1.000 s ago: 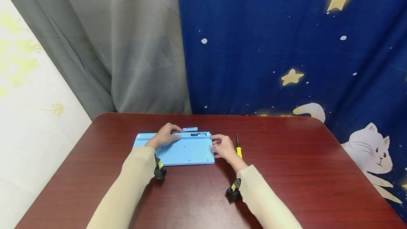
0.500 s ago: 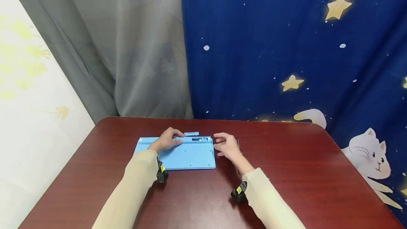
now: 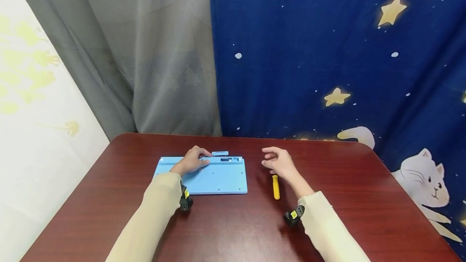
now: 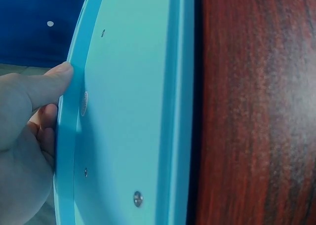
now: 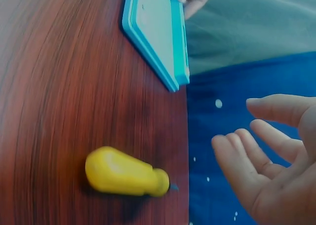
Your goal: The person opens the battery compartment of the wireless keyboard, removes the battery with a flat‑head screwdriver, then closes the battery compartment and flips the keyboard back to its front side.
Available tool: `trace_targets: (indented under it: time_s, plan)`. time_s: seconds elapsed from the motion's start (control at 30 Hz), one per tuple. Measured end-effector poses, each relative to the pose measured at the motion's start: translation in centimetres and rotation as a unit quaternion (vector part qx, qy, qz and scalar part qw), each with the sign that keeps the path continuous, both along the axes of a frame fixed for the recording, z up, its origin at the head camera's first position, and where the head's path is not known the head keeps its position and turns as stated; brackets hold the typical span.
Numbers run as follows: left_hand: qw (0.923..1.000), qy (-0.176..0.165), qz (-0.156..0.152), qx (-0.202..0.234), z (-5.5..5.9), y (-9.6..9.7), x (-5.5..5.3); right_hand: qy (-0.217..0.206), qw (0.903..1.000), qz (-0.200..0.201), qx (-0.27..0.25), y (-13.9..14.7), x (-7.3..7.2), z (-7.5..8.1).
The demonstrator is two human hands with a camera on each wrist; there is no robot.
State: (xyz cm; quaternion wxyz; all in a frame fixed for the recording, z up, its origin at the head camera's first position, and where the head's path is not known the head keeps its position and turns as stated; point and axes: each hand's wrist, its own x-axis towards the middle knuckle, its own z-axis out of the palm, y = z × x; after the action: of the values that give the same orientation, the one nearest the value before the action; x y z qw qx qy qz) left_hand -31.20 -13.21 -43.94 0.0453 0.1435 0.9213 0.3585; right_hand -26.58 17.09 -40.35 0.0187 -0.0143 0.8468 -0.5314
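Note:
A light blue keyboard (image 3: 222, 178) lies underside up on the table, with small screws showing. Its battery compartment (image 3: 226, 159) is uncovered near the far right corner, with something dark inside. My left hand (image 3: 191, 161) grips the keyboard's far edge, thumb on the underside and fingers behind the rim, as the left wrist view shows. Just beyond that edge, by my left fingertips, lies a small blue battery cover (image 3: 220, 153). My right hand (image 3: 282, 163) hovers right of the keyboard, fingers loosely bent and holding nothing. Below it rests a yellow-handled screwdriver (image 5: 123, 173); in the head view the hand hides its shaft.
The reddish-brown wooden table (image 3: 233, 229) has its far edge close behind the keyboard. A grey curtain (image 3: 174, 72) and a blue star-patterned curtain (image 3: 276, 72) hang behind it. A black wrist camera (image 3: 294, 216) sits on my right sleeve.
My right hand has left the keyboard's right edge and moved right, over the screwdriver. My left hand stays on the far edge. The keyboard and cover have not visibly moved on the table.

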Motion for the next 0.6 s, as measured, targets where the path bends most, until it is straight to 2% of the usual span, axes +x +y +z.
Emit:
trace_targets:
  time_s: [0.33, 0.6]
  plan:
    - [0.9998, -0.017, 0.002, -0.001, 0.0, 0.0, 0.1, -0.045, 0.9976, -0.019, 0.048, 2.9, 0.8, -1.1]
    - [0.9997, -0.022, 0.010, 0.001, -0.1, 0.1, -0.1, -0.065, 0.9966, -0.025, 0.045, 3.9, 1.7, -2.4]
